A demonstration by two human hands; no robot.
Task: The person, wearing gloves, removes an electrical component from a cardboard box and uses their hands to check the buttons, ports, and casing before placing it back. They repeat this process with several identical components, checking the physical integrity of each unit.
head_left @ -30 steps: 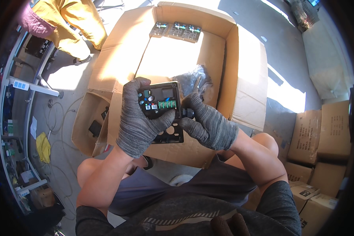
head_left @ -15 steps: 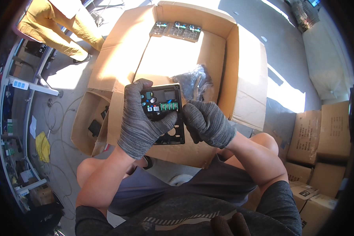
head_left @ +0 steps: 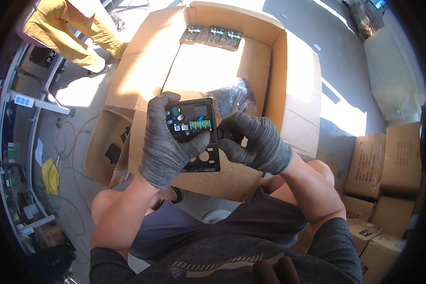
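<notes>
My left hand, in a grey knitted glove, grips a black plastic housing by its left side, the thumb lying across its front. Inside the housing sits a circuit board with small components and a green terminal block. At the housing's right edge my right hand, gloved alike, is closed with thumb and fingers around a small black part; its exact kind I cannot make out. Just beyond the housing, a clear plastic bag with contents lies on the cardboard.
A large open cardboard box stands in front of me, with several similar black units at its far end. A smaller carton is at left, beside a yellow cloth. Stacked cartons stand right. A person in yellow trousers stands far left.
My right hand has turned and its fingers have opened out around the small black part, now visible at the housing's edge. The housing has shifted slightly left with my left hand.
</notes>
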